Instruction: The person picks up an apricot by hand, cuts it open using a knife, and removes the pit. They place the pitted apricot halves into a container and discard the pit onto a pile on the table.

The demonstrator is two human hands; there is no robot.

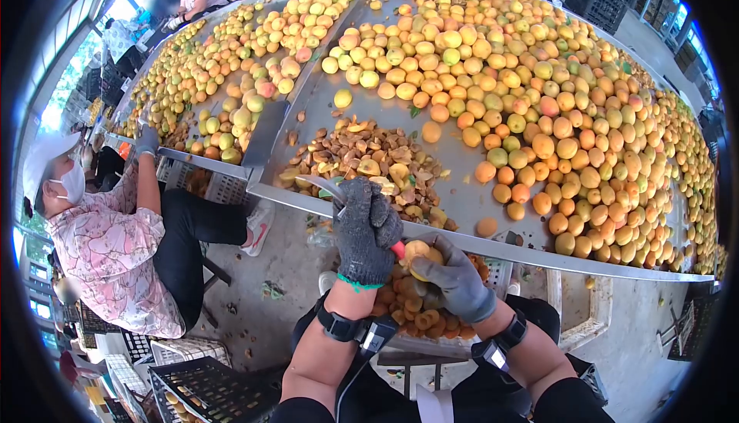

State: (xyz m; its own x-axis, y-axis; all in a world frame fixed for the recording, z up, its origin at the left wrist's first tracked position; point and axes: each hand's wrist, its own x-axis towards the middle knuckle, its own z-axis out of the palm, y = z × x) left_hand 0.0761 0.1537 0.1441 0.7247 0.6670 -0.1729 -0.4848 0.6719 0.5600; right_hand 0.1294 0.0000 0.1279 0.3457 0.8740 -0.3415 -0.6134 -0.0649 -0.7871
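My left hand [366, 232], in a dark grey glove, is closed around a knife [322, 186]. Its curved blade points up-left over the table edge, and its red handle end shows by my thumb. Just right of it, my right hand [456, 280], also gloved, grips a yellow apricot [419, 256] close to the knife handle. Under both hands, a crate of halved apricots [408, 314] rests on my lap. A heap of brown pits and scraps [362, 157] lies on the metal table [462, 200] just beyond my left hand.
Whole apricots [539, 107] cover most of the table and a second tray [231, 61] to the left. A seated co-worker [115, 246] in a floral shirt rests a gloved hand on that tray's edge. More people sit at the far end. Dark crates [208, 388] stand on the floor.
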